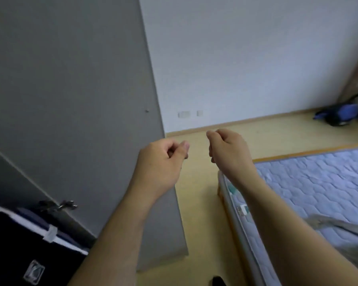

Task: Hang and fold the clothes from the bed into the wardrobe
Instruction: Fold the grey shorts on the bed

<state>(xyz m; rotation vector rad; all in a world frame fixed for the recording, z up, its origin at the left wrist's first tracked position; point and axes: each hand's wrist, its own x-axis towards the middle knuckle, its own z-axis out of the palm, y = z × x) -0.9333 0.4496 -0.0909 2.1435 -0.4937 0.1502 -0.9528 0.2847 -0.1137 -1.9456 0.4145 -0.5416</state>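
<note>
My left hand (pixel 163 159) and my right hand (pixel 227 147) are raised side by side in mid-air, both with fingers curled in and holding nothing. They hover over the floor between the grey wardrobe door (pixel 70 100) and the bed (pixel 318 182). A grey garment (pixel 343 228) lies on the quilted mattress at the lower right, partly hidden by my right forearm. At the lower left, inside the wardrobe, sits a dark folded item (pixel 19 254) with a white edge and a label.
The wardrobe door stands open, its hinge (pixel 59 205) at lower left. A strip of light wooden floor (pixel 203 213) runs between door and bed. A blue and black bag (pixel 339 114) lies by the far wall. Wall sockets (pixel 189 113) sit low on the wall.
</note>
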